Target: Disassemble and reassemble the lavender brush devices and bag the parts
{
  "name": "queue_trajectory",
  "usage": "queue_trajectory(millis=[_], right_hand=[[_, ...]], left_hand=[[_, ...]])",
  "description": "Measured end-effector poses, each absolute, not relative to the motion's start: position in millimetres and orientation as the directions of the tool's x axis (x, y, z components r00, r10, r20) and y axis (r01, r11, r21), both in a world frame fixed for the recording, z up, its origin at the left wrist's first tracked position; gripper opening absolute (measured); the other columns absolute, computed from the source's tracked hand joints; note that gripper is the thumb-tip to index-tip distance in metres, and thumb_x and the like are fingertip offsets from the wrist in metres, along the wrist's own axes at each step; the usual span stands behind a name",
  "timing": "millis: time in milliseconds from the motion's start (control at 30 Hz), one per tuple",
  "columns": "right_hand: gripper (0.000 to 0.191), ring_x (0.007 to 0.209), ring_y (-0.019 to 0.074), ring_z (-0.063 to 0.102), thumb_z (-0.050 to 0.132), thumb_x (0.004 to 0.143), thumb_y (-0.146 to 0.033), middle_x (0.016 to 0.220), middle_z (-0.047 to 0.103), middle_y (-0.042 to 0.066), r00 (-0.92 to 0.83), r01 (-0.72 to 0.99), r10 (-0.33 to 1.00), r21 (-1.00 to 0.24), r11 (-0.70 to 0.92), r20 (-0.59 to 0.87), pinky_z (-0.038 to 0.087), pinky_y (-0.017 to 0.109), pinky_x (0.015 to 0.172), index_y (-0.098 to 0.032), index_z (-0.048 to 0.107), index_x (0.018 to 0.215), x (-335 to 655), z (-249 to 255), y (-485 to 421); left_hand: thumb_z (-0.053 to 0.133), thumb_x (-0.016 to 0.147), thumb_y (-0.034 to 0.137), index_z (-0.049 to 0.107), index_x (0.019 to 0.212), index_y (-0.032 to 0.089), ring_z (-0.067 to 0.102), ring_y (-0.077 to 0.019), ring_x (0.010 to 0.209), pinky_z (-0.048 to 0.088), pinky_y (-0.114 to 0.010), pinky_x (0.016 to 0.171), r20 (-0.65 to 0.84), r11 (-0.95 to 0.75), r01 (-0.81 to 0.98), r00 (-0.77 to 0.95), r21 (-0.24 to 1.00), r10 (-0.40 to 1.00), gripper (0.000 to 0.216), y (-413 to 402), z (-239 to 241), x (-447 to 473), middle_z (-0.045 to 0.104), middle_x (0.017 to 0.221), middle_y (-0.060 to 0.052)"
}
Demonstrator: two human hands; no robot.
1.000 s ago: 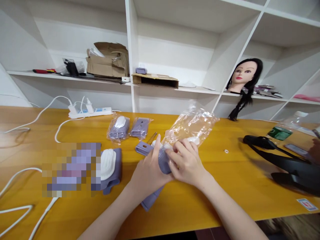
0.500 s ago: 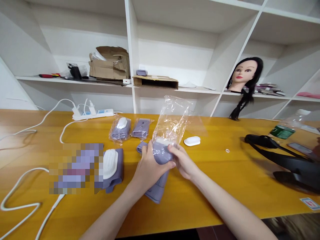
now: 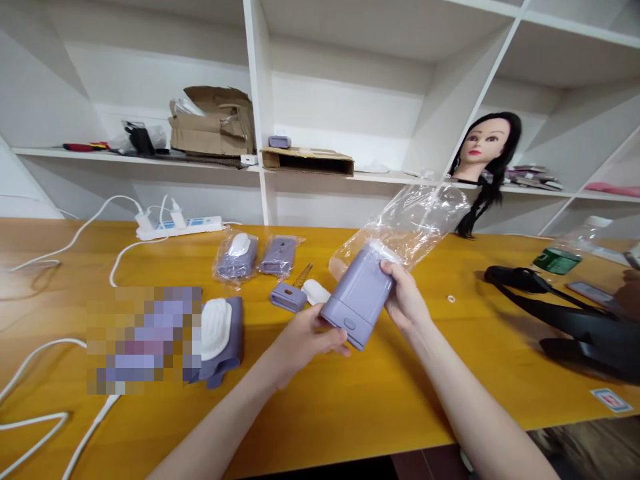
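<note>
A purple flat box-shaped device (image 3: 357, 290) with an oval mark near its lower end is tilted up between my hands. My left hand (image 3: 313, 337) grips its lower end, thumb on the left side and fingers underneath. My right hand (image 3: 404, 300) is closed on its upper right edge. A clear plastic bag (image 3: 425, 210) spreads from the white upper end; how much it covers cannot be told. Just left of the device lie a small purple slotted piece (image 3: 289, 298), a white oval piece (image 3: 316, 292) and a thin brown toothed piece (image 3: 303, 273).
Two bagged purple pieces (image 3: 279, 257) lie behind. A purple piece with a white oval pad (image 3: 216, 327) sits left, beside a blurred patch. White cables (image 3: 93, 433) run to a power strip (image 3: 180, 228). A black strap-like object (image 3: 560, 313) and a bottle (image 3: 557, 257) stand right.
The purple device has come up and turned, showing its long face. The bag has swung right. The small slotted piece and white oval piece beside it now show. My right hand has moved right.
</note>
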State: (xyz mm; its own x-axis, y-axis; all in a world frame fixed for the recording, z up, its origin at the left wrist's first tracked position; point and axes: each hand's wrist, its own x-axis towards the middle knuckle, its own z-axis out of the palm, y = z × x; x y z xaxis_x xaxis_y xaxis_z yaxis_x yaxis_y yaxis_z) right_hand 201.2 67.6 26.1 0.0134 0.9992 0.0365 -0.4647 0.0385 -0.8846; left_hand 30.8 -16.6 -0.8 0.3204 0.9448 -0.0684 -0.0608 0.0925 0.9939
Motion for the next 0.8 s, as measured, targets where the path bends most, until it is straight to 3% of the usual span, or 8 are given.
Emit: queue_trajectory(millis=[67, 233, 333, 433, 533, 600, 733, 800], right_hand=[[0.02, 0.064, 0.0138, 0.058, 0.072, 0.06, -0.024, 0.068, 0.066, -0.002, -0.046, -0.458, 0.999, -0.889, -0.016, 0.006, 0.049, 0.025, 0.062, -0.018, 0.063, 0.076, 198.5, 24.1, 64.7], [0.028, 0.064, 0.0161, 0.062, 0.074, 0.056, -0.018, 0.076, 0.07, 0.001, -0.231, -0.414, 0.971, -0.897, -0.154, -0.06, 0.052, 0.028, 0.062, -0.017, 0.064, 0.083, 176.8, 11.6, 48.3], [0.031, 0.064, 0.0156, 0.064, 0.072, 0.059, -0.019, 0.076, 0.071, 0.0, -0.337, -0.36, 0.931, -0.895, -0.264, -0.139, 0.052, 0.028, 0.061, -0.018, 0.062, 0.087, 169.6, 4.5, 43.2], [0.026, 0.061, 0.0141, 0.063, 0.069, 0.061, -0.02, 0.071, 0.07, 0.0, -0.38, -0.304, 0.9, -0.89, -0.34, -0.213, 0.051, 0.025, 0.055, -0.018, 0.062, 0.086, 169.2, 1.0, 42.7], [0.022, 0.058, 0.0129, 0.062, 0.068, 0.06, -0.018, 0.067, 0.069, -0.001, -0.401, -0.286, 0.888, -0.89, -0.355, -0.225, 0.05, 0.024, 0.052, -0.017, 0.062, 0.082, 170.8, 2.0, 41.4], [0.023, 0.058, 0.0125, 0.062, 0.068, 0.059, -0.017, 0.067, 0.069, -0.001, -0.438, -0.272, 0.873, -0.895, -0.355, -0.213, 0.049, 0.023, 0.051, -0.018, 0.062, 0.081, 172.2, 4.3, 39.1], [0.028, 0.058, 0.0116, 0.062, 0.069, 0.059, -0.016, 0.068, 0.068, -0.003, -0.532, -0.188, 0.827, -0.927, -0.323, -0.18, 0.05, 0.023, 0.052, -0.02, 0.06, 0.085, 177.4, 8.6, 35.1], [0.029, 0.058, 0.0118, 0.063, 0.07, 0.062, -0.018, 0.068, 0.067, -0.003, -0.576, -0.102, 0.797, -0.951, -0.291, -0.182, 0.05, 0.023, 0.053, -0.02, 0.058, 0.087, 180.2, 9.6, 34.7]], left_hand=[[0.069, 0.068, 0.038, 0.059, 0.091, 0.014, 0.068, -0.0205, 0.076, 0.049, -0.038, 0.081, -0.01, 0.053, -0.14, 0.291, 0.989, 0.957, 0.034, -14.7, -2.3, 34.6, 0.07, 0.085, -0.007], [0.071, 0.065, 0.039, 0.043, 0.096, 0.019, 0.068, -0.0198, 0.064, 0.051, -0.037, 0.072, -0.081, 0.085, -0.133, 0.033, 0.987, 0.996, 0.047, -6.7, -11.5, 35.3, 0.068, 0.077, -0.004], [0.074, 0.058, 0.045, 0.037, 0.107, 0.019, 0.067, -0.0229, 0.07, 0.05, -0.042, 0.071, 0.007, 0.035, 0.167, -0.243, 0.985, 0.97, 0.066, -6.0, -12.0, 31.0, 0.064, 0.086, -0.005], [0.075, 0.055, 0.049, 0.03, 0.128, 0.018, 0.058, -0.0318, 0.105, 0.045, -0.05, 0.087, 0.225, -0.028, 0.47, -0.37, 0.882, 0.901, 0.091, -8.9, -8.6, 26.3, 0.052, 0.119, -0.015], [0.075, 0.058, 0.045, 0.016, 0.143, 0.024, 0.034, -0.0353, 0.131, 0.033, -0.053, 0.102, 0.374, -0.183, 0.546, -0.261, 0.818, 0.89, 0.105, -9.8, -6.4, 20.2, 0.028, 0.146, -0.016], [0.076, 0.058, 0.041, 0.01, 0.146, 0.026, 0.025, -0.0337, 0.137, 0.028, -0.051, 0.107, 0.374, -0.277, 0.466, -0.13, 0.841, 0.918, 0.112, -8.5, -6.1, 15.5, 0.022, 0.151, -0.014], [0.08, 0.057, 0.032, -0.001, 0.148, 0.024, 0.039, -0.0295, 0.131, 0.036, -0.044, 0.105, 0.264, -0.278, 0.101, 0.137, 0.955, 0.955, 0.122, -6.6, -3.9, 9.6, 0.033, 0.148, -0.014], [0.079, 0.058, 0.026, 0.001, 0.148, 0.024, 0.046, -0.0278, 0.126, 0.042, -0.041, 0.1, 0.243, -0.239, -0.04, 0.183, 0.97, 0.953, 0.12, -6.6, -2.6, 9.7, 0.038, 0.145, -0.013]])
